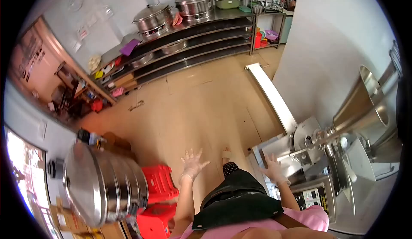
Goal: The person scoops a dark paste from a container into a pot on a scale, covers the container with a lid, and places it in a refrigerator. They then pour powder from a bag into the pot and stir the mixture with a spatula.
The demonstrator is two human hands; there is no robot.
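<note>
Both of my hands wear thin clear gloves and are held out in front of my dark apron (240, 200). My left hand (192, 165) has its fingers spread over the tan floor, with nothing in it; red plastic stools (159, 183) stand to its left. My right hand (274, 169) is spread as well and holds nothing. It overlaps the near edge of a stainless steel machine (307, 142) with metal hoppers (358, 104) on the right. Below that hand is the machine's control panel (312, 197).
At left stands a large steel steamer (107, 183). A long white conveyor-like strip (272, 95) runs from the machine across the floor (193, 106). Against the back wall, a steel shelf unit (193, 37) carries lidded pots (195, 5) and a green basin (227, 3).
</note>
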